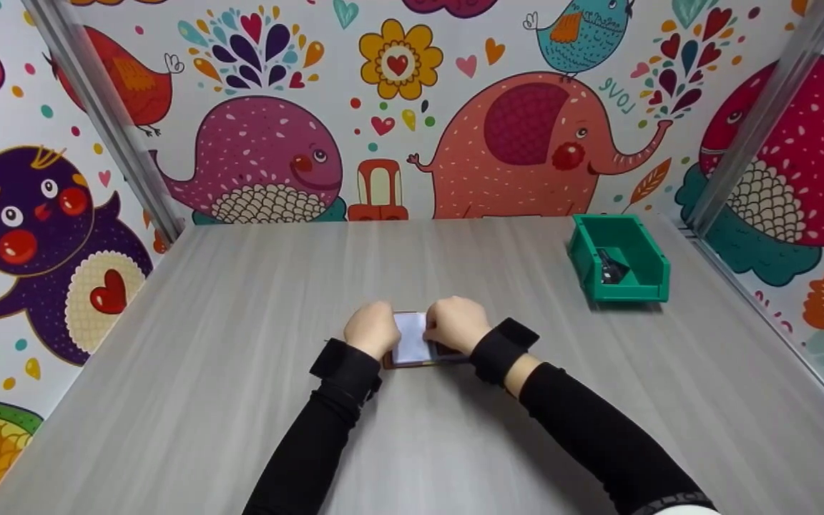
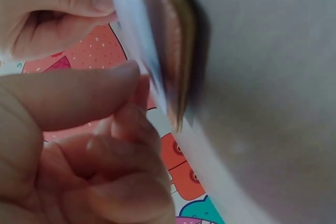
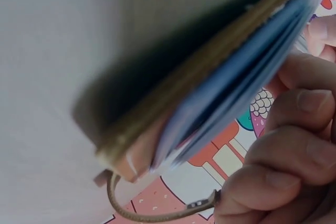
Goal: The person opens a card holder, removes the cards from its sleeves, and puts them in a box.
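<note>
A small brown card holder [image 1: 392,365] lies spread on the table between my hands, with a whitish sleeve page [image 1: 410,339] facing up. My left hand [image 1: 373,330] pinches the page's left edge between thumb and forefinger, as the left wrist view [image 2: 79,129] shows. On the other side, my right hand [image 1: 459,324] has its fingers curled and thumb and forefinger at the page's right part; a dark patch shows beneath it. Several bluish clear sleeves [image 3: 220,90] fan out from the stitched brown cover [image 3: 152,114] in the right wrist view. A thin strap [image 3: 149,216] with a metal snap loops from the cover.
A green open bin [image 1: 630,292] stands at the back right of the table, with a small black and silver object [image 1: 611,269] inside. Printed cartoon walls and metal posts [image 1: 108,121] border the wood-grain table [image 1: 254,286].
</note>
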A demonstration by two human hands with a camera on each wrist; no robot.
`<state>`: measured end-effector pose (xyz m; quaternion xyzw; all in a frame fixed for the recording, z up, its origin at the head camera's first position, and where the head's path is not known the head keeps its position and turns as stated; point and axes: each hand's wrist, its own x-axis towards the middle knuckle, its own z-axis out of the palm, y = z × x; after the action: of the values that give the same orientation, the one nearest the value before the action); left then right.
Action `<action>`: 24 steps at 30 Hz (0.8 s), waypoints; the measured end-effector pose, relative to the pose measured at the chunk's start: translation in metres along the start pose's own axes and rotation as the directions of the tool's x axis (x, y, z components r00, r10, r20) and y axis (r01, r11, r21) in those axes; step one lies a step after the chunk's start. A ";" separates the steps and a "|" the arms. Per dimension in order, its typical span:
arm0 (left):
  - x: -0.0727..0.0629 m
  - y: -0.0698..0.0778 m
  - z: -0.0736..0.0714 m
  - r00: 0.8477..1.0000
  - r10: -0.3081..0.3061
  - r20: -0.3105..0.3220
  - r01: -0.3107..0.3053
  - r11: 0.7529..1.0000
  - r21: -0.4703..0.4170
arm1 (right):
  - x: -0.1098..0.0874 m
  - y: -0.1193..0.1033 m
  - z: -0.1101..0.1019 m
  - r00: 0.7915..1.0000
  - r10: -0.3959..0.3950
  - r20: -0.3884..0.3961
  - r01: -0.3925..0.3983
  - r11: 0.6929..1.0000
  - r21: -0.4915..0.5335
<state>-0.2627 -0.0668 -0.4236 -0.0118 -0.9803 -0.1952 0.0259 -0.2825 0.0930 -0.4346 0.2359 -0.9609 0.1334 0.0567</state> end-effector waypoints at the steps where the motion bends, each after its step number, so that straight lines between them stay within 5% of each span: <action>1: 0.000 0.000 0.001 1.000 -0.004 0.007 0.004 1.000 0.003 | 0.000 0.000 0.000 1.000 0.001 0.002 -0.001 1.000 0.003; 24: 0.003 0.000 0.002 0.996 -0.057 0.068 0.056 0.998 0.006 | -0.001 0.002 -0.002 1.000 -0.004 0.001 0.004 0.999 0.034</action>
<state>-0.2656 -0.0665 -0.4254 0.0094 -0.9810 -0.1934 -0.0131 -0.2824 0.0960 -0.4337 0.2388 -0.9580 0.1497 0.0526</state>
